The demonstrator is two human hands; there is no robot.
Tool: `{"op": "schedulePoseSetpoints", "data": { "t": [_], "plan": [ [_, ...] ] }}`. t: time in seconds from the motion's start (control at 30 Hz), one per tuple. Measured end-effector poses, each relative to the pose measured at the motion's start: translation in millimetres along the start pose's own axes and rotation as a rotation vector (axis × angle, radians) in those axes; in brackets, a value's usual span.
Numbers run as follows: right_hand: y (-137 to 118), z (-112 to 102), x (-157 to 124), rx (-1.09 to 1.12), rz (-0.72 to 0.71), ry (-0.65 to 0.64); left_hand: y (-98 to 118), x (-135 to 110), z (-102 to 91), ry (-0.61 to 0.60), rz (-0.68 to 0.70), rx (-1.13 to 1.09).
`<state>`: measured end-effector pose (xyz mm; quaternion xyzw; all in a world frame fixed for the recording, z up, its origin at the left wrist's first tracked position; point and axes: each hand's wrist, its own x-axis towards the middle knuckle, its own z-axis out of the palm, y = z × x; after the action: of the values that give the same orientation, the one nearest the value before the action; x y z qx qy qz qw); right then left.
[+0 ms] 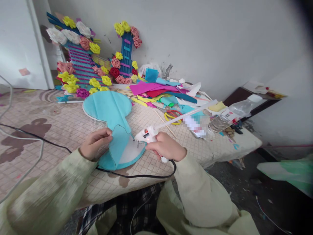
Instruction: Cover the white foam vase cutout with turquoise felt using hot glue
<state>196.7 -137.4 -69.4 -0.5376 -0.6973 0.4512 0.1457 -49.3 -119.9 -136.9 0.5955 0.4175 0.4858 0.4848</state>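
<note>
A light-blue felt-like cutout [107,106], broad and rounded at both ends with a narrower middle, lies on the patterned tablecloth. My left hand [97,143] pinches the edge of its blue covering, which is folded back over the near end. Pale backing [130,150] shows beside the fold. In my right hand [168,147] is a white hot glue gun [146,134], a long clear glue stick [186,114] sticking out of its back. The gun's nozzle points left, close over the pale backing; whether it touches cannot be made out.
Two flower-trimmed decorations [81,60] [126,54] lean on the wall. Coloured paper scraps [161,89] heap at the back. Red-and-yellow scissors [173,117], a blurred-out phone [195,126] and a plastic bottle [232,112] lie to the right. A black cord [146,176] runs along the near side.
</note>
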Motion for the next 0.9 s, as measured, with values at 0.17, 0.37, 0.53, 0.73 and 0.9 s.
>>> {"op": "schedulePoseSetpoints", "data": {
  "t": [0.17, 0.37, 0.53, 0.73, 0.9],
  "plan": [
    [5, -3, -3, 0.023, 0.027, 0.002, 5, -1, 2.7, 0.0, 0.001, 0.03],
    [7, -7, -8, -0.008, 0.043, -0.01, 3, 0, 1.1, 0.004, 0.01, 0.054],
    [9, -7, -11, -0.027, 0.044, 0.008, 3, 0, 1.7, 0.008, 0.009, 0.061],
    [13, -5, -14, -0.061, 0.04, 0.035, 7, -4, 9.1, -0.012, -0.121, -0.024],
    [13, -6, -18, -0.082, 0.053, 0.036, 13, -2, 10.6, 0.014, -0.081, 0.014]
  ]
}}
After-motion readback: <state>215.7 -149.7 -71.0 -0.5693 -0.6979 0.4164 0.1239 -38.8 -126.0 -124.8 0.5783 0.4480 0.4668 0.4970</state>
